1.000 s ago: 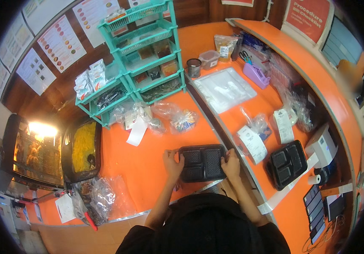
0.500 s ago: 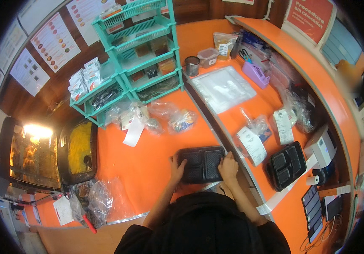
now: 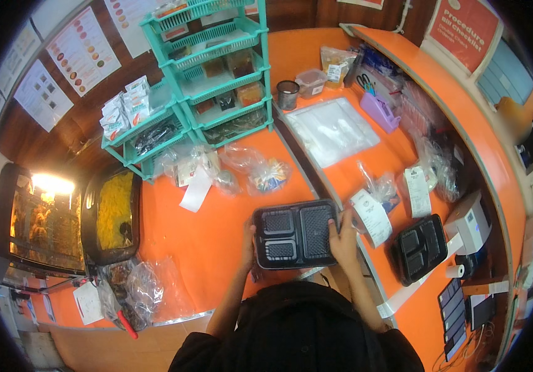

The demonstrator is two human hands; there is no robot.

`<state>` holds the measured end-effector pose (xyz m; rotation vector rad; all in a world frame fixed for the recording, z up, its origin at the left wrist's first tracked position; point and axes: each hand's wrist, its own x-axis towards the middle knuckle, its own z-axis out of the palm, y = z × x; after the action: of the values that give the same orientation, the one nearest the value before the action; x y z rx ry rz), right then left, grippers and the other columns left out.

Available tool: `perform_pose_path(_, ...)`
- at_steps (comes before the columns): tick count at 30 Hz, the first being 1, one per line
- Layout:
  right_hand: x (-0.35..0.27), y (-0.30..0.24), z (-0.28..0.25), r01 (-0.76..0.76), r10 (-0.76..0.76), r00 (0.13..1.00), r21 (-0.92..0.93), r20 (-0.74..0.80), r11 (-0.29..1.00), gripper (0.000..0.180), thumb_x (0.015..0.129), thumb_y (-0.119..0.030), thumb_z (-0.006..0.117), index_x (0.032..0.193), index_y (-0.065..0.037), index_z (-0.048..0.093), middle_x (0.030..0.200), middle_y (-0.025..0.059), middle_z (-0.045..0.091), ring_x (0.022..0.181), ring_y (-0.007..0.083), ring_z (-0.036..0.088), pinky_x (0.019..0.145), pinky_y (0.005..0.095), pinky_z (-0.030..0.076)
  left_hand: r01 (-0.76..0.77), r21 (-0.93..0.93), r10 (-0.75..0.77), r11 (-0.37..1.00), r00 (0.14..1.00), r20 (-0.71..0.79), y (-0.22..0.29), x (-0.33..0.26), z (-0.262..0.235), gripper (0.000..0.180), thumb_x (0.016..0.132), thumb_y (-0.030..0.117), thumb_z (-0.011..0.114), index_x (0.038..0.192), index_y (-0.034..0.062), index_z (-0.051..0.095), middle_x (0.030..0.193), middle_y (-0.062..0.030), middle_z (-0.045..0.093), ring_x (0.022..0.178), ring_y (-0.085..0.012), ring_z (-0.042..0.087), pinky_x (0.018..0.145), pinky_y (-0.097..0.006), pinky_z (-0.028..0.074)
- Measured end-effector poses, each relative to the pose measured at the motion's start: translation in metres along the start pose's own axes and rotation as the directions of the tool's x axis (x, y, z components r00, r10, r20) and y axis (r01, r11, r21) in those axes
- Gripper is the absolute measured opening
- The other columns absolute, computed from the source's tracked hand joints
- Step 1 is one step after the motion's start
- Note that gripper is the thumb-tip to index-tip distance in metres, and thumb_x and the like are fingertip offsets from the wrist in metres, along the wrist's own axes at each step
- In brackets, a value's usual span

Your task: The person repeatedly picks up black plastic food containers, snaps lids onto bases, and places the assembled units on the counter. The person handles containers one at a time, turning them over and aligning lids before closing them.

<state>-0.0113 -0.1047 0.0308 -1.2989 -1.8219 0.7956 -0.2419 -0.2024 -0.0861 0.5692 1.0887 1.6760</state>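
Black compartment tray [image 3: 296, 233], between both hands on the orange tabletop [image 3: 204, 229]: left hand [image 3: 249, 239] and right hand [image 3: 344, 230] grasp opposite short edges; looks light, thin, flexible plastic—best supported at both ends.

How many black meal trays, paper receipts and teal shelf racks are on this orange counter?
Black compartment trays: 2, one held by both hands and one further right
Paper receipts: 3, at and
Teal shelf racks: 2, a tall one and a lower one
Total: 7
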Motion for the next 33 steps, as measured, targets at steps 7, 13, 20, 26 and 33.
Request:
perform_pose_path(7,0.007,-0.013,-0.007,-0.213,0.105,0.964,0.478,0.243,0.852,0.019,0.088,-0.005,0.062,0.098,-0.005,0.046,0.091,0.0019,0.048,0.090,0.0121,0.046,0.084,0.0244,0.038,0.115,-0.304,0.042,0.946,0.884,0.466,0.081,-0.025,0.039,0.101,0.070,0.055,0.074,0.144,0.0029,0.030,0.138,-0.0126,0.046,0.127,-0.0277,0.044,0.104,-0.042,0.038)
perform_pose_path(13,-0.004,-0.002,0.007,-0.178,0.099,0.979,0.509,0.178,0.842,0.021,0.090,-0.011,0.065,0.095,-0.005,0.046,0.089,0.0012,0.049,0.085,0.0101,0.046,0.080,0.0246,0.040,0.306,0.166,-0.344,0.937,0.889,0.303,0.151,-0.036,0.112,0.093,0.073,0.042,0.079,0.141,-0.0003,0.031,0.132,-0.0141,0.047,0.122,-0.0247,0.047,0.103,-0.040,0.038)
perform_pose_path(20,0.001,0.010,0.006,-0.057,-0.002,0.993,0.501,0.117,0.864,0.022,0.089,-0.010,0.066,0.096,-0.006,0.046,0.083,0.0014,0.049,0.080,0.0097,0.046,0.074,0.0244,0.040,0.237,0.212,-0.312,0.948,0.827,0.467,0.152,-0.047,0.112,0.103,0.071,0.027,0.082,0.147,0.0044,0.016,0.139,-0.0149,0.038,0.130,-0.0262,0.037,0.107,-0.040,0.034)
perform_pose_path(26,0.011,-0.046,-0.018,0.225,-0.196,0.964,0.157,-0.180,0.962,0.029,0.089,-0.010,0.064,0.112,-0.002,0.048,0.097,0.0105,0.058,0.086,0.0137,0.055,0.077,0.0287,0.045,-0.101,0.125,0.043,0.987,0.916,0.399,0.160,-0.059,0.148,0.104,0.068,0.019,0.085,0.145,0.0071,0.016,0.137,-0.0138,0.036,0.124,-0.0245,0.043,0.102,-0.038,0.039)
perform_pose_path(33,-0.010,-0.145,-0.072,-0.117,-0.159,0.928,0.670,0.337,0.733,0.011,0.093,-0.006,0.060,0.101,0.001,0.055,0.083,0.0031,0.059,0.071,0.0054,0.053,0.064,0.0204,0.042,-0.319,0.233,0.212,0.919,0.896,0.389,0.163,-0.065,0.164,0.100,0.062,0.012,0.088,0.140,0.0067,0.025,0.123,-0.0115,0.047,0.111,-0.0200,0.051,0.094,-0.035,0.045)
